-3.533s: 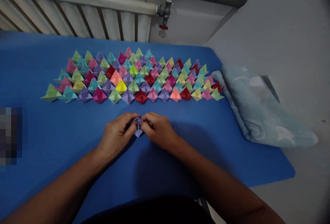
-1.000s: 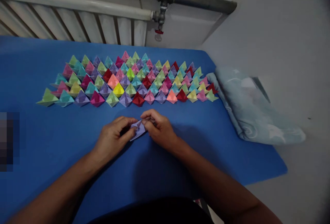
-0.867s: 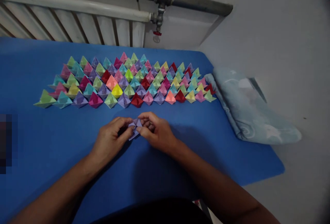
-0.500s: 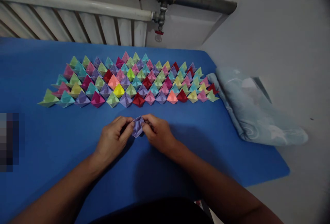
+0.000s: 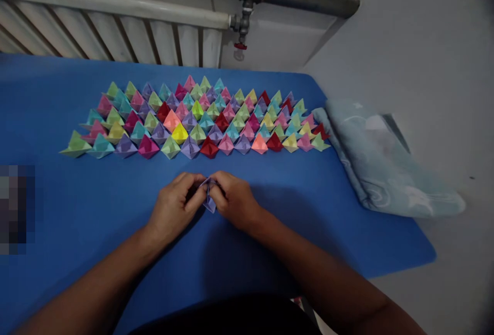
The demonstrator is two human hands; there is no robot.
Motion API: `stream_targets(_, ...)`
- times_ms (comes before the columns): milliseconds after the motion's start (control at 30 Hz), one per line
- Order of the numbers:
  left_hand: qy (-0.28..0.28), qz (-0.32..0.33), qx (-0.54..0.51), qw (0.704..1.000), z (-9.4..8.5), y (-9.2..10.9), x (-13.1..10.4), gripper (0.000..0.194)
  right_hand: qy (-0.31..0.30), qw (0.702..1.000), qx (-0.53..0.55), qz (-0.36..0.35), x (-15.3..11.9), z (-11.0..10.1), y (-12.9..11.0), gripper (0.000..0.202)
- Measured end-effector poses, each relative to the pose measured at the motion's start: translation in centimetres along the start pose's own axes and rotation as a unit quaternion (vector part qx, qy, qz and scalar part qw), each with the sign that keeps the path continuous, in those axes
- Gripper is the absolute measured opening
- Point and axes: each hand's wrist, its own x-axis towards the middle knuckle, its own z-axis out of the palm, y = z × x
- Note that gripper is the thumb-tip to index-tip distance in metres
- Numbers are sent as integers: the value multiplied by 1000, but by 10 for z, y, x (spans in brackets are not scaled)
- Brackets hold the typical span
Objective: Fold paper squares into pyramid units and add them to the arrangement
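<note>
A small folded purple paper (image 5: 209,203) is pinched between both hands above the blue table. My left hand (image 5: 175,202) grips its left side with thumb and fingers. On its right side, my right hand (image 5: 235,198) holds it the same way, fingertips nearly meeting the left ones. The fingers cover much of the paper, and its lower point shows below them. Just beyond the hands stand several rows of folded paper boats (image 5: 190,147) in purple, green, pink, red, blue and yellow.
The blue table (image 5: 116,211) reaches back to a white radiator (image 5: 108,34) with a metal pipe and a red-handled valve (image 5: 240,46). A folded light-blue cloth (image 5: 386,165) lies at the right edge against the wall. A pixelated patch covers something at the far left.
The purple paper has turned and narrowed between the fingers, its open inside now less visible. Both hands stay in nearly the same place, and the view has shifted slightly.
</note>
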Motion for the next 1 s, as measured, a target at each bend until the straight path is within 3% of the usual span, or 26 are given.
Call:
stream_targets(400, 16, -27, -3, 1000, 0, 1, 1, 15, -10, 1000, -16, -10, -1, 1, -3, 12)
stream_targets(733, -77, -24, 55, 995, -9, -7, 5, 16, -63, 984, -161, 28, 1, -7, -6, 12)
stream_targets(1000, -119, -51, 27, 991, -16, -8, 9, 23, -36, 998, -13, 56, -1, -15, -2, 5)
